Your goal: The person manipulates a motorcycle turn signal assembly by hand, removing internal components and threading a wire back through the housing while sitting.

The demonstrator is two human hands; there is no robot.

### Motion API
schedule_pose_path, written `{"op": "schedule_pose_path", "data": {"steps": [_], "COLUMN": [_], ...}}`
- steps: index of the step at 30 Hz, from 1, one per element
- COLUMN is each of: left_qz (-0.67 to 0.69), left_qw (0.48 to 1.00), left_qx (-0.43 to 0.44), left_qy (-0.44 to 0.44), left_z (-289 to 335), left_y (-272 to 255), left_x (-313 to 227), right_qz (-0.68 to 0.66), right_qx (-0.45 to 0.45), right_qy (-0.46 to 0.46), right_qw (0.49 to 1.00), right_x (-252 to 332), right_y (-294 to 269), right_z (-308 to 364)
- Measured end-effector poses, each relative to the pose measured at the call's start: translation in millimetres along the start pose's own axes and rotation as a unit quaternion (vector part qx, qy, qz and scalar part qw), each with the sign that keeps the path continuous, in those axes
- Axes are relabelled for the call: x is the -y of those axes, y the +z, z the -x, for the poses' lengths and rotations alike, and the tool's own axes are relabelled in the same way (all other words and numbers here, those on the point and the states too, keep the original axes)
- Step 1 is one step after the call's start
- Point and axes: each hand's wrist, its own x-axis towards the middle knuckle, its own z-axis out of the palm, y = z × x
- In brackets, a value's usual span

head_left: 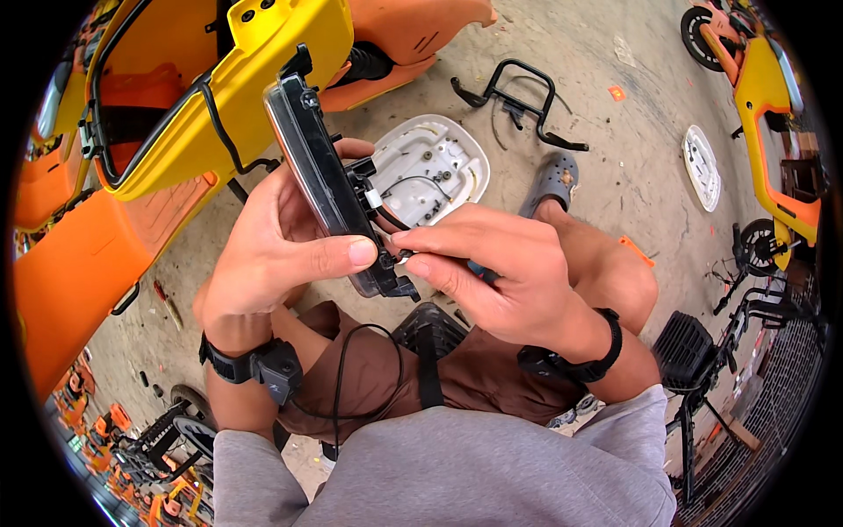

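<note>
My left hand (268, 241) is closed around a long lamp unit (327, 176) with a black housing and a clear lens edge, its thumb pressed on the lower end. A white connector (375, 198) with a dark cable sits on the housing's right side. At that lower end, my right hand (509, 272) pinches a tiny metallic piece too small to name, touching or very near a black mounting tab. Something blue shows partly beneath the right fingers; its kind is hidden. Beyond the hands, a white plastic tray-like cover (479, 162) lies on the floor with screws and small parts in it.
A yellow body panel (184, 132) and orange scooter parts (97, 263) stand close on the left. A black tubular bracket (549, 92) lies ahead on the concrete. Farther right are another white cover (700, 167) and a yellow-orange scooter frame (762, 132). A screwdriver (169, 303) lies at left.
</note>
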Motion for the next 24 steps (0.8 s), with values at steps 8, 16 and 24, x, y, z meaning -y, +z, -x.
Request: {"op": "schedule_pose_path", "data": {"steps": [8,16,24], "left_qz": [-0.002,0.048,0.094], "left_qw": [1.000,0.999,0.993], "left_qx": [0.008,-0.012,-0.032], "left_qy": [0.014,0.000,-0.071], "left_z": [2,-1,-6], "left_y": [-1,19,24], "left_x": [-1,14,15], "right_qz": [0.037,0.086,0.145], "right_qx": [-0.021,-0.051,-0.064], "right_qy": [-0.050,-0.114,-0.150], "right_qw": [0.998,0.988,0.976], "right_x": [-1,-2,-8], "right_y": [1,5,12], "right_z": [0,-2,4]}}
